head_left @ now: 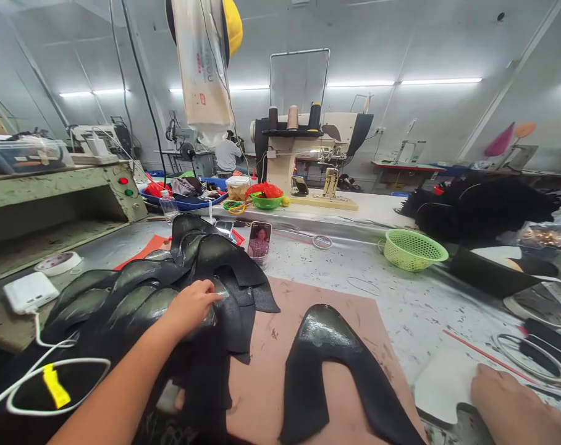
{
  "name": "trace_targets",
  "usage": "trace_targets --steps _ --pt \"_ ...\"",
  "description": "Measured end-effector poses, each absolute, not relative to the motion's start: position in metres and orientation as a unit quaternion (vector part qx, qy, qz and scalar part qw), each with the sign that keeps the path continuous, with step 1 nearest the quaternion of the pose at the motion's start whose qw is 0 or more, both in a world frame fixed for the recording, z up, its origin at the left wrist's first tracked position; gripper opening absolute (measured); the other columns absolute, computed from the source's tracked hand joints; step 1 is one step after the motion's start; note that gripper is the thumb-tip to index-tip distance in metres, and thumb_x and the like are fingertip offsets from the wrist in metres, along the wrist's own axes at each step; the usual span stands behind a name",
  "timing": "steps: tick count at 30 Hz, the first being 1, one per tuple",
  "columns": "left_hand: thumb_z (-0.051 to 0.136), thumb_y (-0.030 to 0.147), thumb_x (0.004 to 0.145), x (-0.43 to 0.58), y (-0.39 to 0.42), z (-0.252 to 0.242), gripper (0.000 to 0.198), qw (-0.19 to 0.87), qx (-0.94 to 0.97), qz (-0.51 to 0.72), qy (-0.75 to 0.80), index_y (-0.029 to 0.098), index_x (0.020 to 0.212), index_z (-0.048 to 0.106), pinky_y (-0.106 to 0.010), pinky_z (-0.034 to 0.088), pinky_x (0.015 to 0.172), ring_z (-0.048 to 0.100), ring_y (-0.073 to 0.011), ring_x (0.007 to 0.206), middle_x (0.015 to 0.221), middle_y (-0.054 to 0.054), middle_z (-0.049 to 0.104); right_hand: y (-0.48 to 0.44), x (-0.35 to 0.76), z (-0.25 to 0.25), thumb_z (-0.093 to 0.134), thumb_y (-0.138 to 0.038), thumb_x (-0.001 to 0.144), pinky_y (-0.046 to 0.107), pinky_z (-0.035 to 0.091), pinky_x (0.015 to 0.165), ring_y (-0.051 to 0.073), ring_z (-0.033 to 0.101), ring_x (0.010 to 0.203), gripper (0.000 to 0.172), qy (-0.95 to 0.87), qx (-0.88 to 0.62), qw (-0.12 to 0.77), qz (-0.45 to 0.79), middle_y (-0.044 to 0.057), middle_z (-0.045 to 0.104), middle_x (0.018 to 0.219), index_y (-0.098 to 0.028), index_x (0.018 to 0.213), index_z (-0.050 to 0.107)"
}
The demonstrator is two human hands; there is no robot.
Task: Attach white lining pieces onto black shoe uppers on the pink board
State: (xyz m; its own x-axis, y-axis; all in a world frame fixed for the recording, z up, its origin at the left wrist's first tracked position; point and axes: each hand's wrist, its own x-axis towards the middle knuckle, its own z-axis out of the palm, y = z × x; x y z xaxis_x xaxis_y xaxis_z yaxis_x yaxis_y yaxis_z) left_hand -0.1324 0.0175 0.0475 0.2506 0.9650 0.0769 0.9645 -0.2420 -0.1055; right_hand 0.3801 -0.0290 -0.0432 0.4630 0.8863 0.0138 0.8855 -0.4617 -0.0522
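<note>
On the pink board [280, 346] lies a black U-shaped shoe upper [303, 371] with a glossy greyish patch at its rounded toe. More such uppers are heaped in an overlapping pile [141, 303] to the left. My left hand [194, 309] reaches over this pile, its fingers curled and pinched at the edge of one upper; the fingertips partly hide the grip. At the lower right, my right hand [516, 402] has its fingers closed at the edge of a white flat piece [447, 383] with a dark edge.
Behind the pile, a phone [260, 241] stands upright. A green basket [414, 250] sits to the right, near black material [484, 201]. A sewing machine [285, 154] stands at the back. A tape roll [58, 263] and a white charger [30, 292] with cable lie left.
</note>
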Motion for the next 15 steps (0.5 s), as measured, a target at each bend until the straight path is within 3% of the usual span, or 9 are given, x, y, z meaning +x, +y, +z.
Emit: trace_targets --steps 3,7,13,15 --pt "0.043 0.002 0.074 -0.136 0.021 0.042 0.036 0.08 -0.825 0.019 -0.56 0.023 0.09 0.067 -0.031 0.042 0.077 0.053 -0.0193 0.085 0.091 -0.006 0.058 -0.028 0.375 -0.036 0.029 -0.016 0.074 0.045 0.034 0.069 0.027 0.058 0.093 0.036 -0.514 -0.857 0.027 0.009 0.017 0.06 0.105 -0.032 0.074 0.062" --pt "0.044 0.002 0.074 -0.134 0.026 0.032 0.026 0.093 -0.854 0.019 -0.512 0.018 0.072 0.065 -0.032 0.042 0.073 0.053 -0.0198 0.081 0.085 -0.008 0.059 -0.029 0.364 -0.024 0.027 -0.012 0.075 0.042 0.037 0.072 0.025 0.058 0.094 0.037 -0.502 -0.865 -0.005 0.025 0.016 0.06 0.107 -0.027 0.075 0.061" --pt "0.042 0.01 0.075 -0.155 0.012 0.034 0.019 0.109 -0.844 -0.04 -0.524 0.017 0.071 0.059 -0.029 0.042 0.076 0.054 -0.0179 0.082 0.086 -0.007 0.059 -0.03 0.356 -0.015 0.027 -0.011 0.076 0.04 0.04 0.08 0.027 0.054 0.103 0.04 -0.473 -0.88 -0.003 0.055 0.015 0.055 0.119 -0.017 0.098 0.06" --pt "0.04 0.014 0.074 -0.164 -0.019 0.032 0.018 0.061 -0.836 -0.08 -0.539 0.018 0.068 0.056 -0.025 0.043 0.075 0.055 -0.016 0.081 0.085 -0.005 0.059 -0.028 0.365 -0.024 0.028 -0.013 0.076 0.044 0.041 0.079 0.029 0.056 0.099 0.043 -0.47 -0.881 0.02 0.04 0.016 0.056 0.117 -0.015 0.106 0.058"
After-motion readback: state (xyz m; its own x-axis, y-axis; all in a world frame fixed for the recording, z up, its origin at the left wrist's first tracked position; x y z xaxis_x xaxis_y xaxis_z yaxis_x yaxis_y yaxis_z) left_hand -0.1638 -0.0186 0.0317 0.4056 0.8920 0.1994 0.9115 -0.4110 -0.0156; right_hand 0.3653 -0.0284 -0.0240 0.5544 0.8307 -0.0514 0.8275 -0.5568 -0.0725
